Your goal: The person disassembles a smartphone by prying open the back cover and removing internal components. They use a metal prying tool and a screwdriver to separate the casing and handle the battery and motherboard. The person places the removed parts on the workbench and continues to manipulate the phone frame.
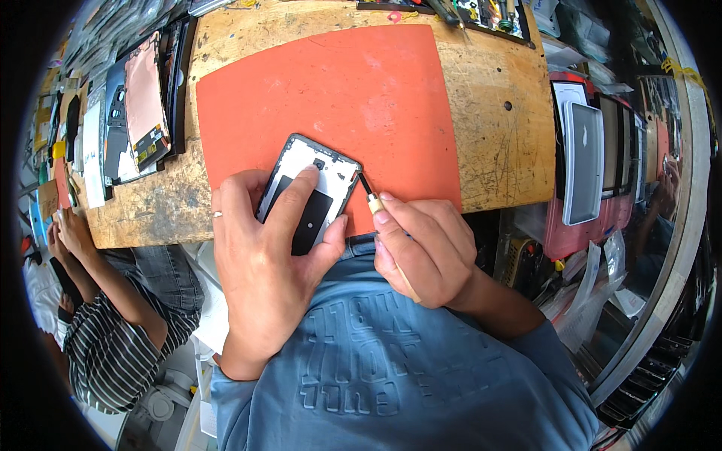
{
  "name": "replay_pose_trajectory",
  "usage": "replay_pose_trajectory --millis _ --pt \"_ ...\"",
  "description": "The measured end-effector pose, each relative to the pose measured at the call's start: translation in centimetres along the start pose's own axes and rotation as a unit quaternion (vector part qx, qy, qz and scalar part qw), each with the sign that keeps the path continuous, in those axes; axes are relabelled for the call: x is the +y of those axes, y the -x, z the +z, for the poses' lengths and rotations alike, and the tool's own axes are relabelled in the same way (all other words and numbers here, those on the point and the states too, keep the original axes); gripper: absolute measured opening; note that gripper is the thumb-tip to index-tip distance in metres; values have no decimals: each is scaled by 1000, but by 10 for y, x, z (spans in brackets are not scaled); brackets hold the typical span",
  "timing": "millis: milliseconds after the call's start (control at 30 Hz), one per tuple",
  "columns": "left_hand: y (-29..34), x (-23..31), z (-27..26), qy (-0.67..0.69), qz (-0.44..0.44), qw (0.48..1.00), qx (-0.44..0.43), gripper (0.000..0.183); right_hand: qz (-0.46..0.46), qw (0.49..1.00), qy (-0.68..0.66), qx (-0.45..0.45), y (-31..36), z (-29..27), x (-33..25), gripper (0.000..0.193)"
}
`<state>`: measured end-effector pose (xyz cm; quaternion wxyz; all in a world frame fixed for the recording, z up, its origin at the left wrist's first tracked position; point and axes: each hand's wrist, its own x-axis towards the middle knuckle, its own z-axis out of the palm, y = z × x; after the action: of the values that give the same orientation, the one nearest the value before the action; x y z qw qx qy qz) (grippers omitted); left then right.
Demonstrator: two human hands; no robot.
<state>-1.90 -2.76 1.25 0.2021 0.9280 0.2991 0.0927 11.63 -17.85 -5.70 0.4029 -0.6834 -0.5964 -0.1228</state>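
Note:
A phone frame (340,164), white inside with a dark rim and a black rectangle in its middle, lies tilted at the near edge of an orange mat (338,83). My left hand (263,233) is closed on it, thumb along the right side and index finger pressed near the camera opening. In my right hand (429,248) is a thin tool with a pale handle (374,203) and a dark tip, gripped like a pen. That tip touches the phone frame's upper right corner. My left palm and fingers cover the phone frame's lower left part.
Phone parts and a pinkish panel (144,98) are stacked on the worn wooden bench (511,143) at left. A tray of tools (496,15) sits at the far right. Beyond the bench's right edge stand phone housings (583,161). Another person in a striped shirt (120,353) works at left.

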Motion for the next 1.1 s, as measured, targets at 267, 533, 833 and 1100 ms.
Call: replay_pose_trajectory --millis 267,533,833,1100 --pt "0 2 1 4 -7 1000 0 54 -1 999 37 -5 0 4 -6 19" --pt "1 0 2 10 -4 1000 5 55 -14 1000 -17 5 6 4 3 22" --pt "2 3 3 5 -18 1000 3 56 15 1000 8 6 5 4 -4 20" --pt "1 2 2 13 -11 1000 3 56 11 1000 24 1 4 5 -6 20"
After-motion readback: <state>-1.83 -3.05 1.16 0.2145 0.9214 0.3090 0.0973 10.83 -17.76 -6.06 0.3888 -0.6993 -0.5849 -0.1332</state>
